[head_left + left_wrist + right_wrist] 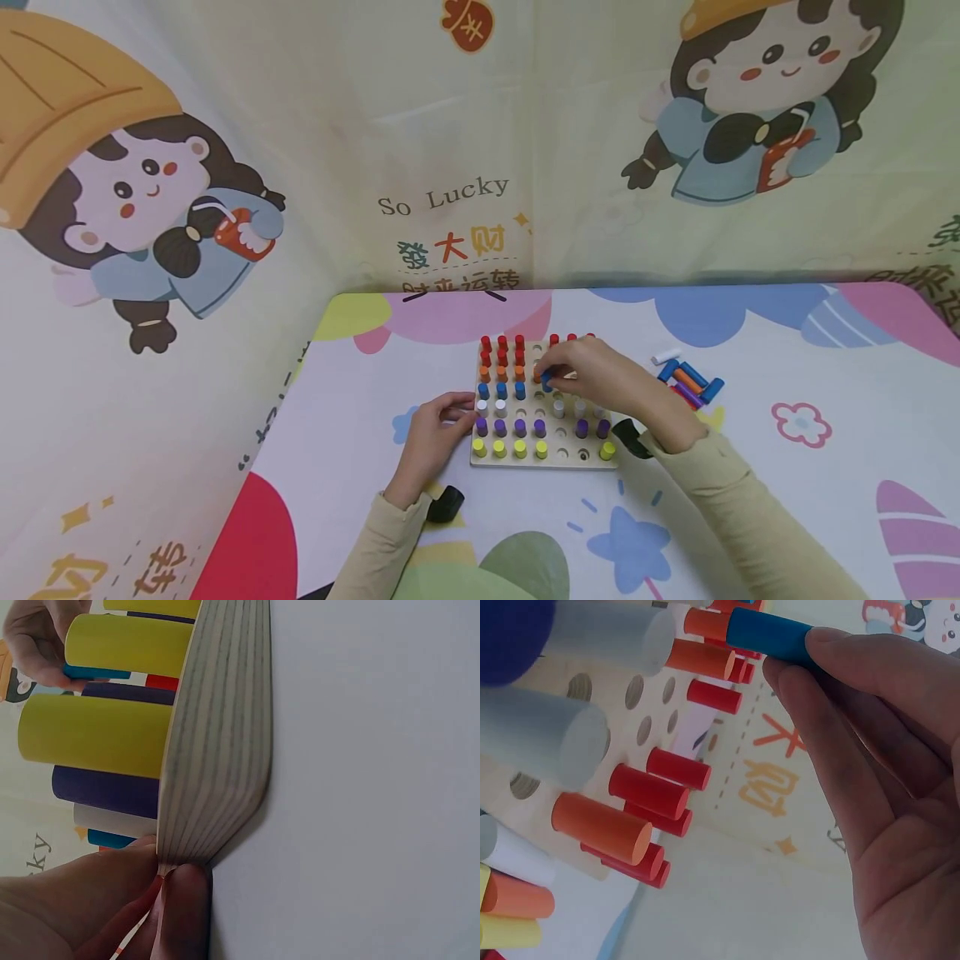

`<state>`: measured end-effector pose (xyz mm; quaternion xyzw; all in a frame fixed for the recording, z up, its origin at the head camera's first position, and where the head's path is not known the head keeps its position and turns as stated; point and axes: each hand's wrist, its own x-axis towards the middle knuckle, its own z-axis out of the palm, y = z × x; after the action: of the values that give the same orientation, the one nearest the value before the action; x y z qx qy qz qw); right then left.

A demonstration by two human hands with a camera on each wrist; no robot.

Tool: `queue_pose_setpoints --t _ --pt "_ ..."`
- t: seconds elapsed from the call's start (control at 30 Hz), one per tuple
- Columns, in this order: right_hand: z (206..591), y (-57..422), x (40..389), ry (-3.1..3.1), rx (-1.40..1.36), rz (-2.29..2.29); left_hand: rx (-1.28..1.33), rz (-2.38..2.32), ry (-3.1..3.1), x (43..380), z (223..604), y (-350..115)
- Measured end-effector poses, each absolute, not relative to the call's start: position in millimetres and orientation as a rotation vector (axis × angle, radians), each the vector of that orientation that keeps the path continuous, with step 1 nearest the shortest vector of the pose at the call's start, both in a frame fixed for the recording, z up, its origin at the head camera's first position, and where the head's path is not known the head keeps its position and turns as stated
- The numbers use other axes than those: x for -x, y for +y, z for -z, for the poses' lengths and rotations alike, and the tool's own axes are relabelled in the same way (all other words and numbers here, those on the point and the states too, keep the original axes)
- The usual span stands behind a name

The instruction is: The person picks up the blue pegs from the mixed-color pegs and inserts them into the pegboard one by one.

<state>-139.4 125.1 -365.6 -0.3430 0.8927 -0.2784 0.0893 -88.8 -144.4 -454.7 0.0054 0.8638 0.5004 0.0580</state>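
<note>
A wooden pegboard (517, 463) lies on the table with rows of red, orange, blue, white, purple and yellow pegs. My right hand (600, 379) is over the board's right half and pinches a blue peg (769, 634) between thumb and fingertips. That peg is above the blue row, near empty holes (634, 692). At the board's left edge, my left hand (437, 437) grips the side, with thumb and fingers at the layered wooden edge (217, 735). Yellow pegs (97, 731) stand close to that hand in the left wrist view.
To the right of the board lies a loose pile of pegs (690, 382) in blue, orange, purple and red, with a white peg (666, 357) at its back. The table (337, 500) has a printed cover, and a patterned cloth wall (585, 225) rises behind it.
</note>
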Motion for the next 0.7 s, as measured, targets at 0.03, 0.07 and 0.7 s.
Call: queue_pose_setpoints --t 0.03,0.07,0.7 --pt "365.8 124.2 139.8 2.654 1.022 0.831 -0.016 -1.515 2.619 88.9 454.8 -144.4" --pt "365.8 123.5 140.1 2.653 1.026 0.834 -0.015 -1.514 2.621 89.0 455.0 -144.3" --pt "368.9 109.4 144.7 2.659 0.989 0.714 -0.010 -1.517 2.624 89.1 454.2 -142.5"
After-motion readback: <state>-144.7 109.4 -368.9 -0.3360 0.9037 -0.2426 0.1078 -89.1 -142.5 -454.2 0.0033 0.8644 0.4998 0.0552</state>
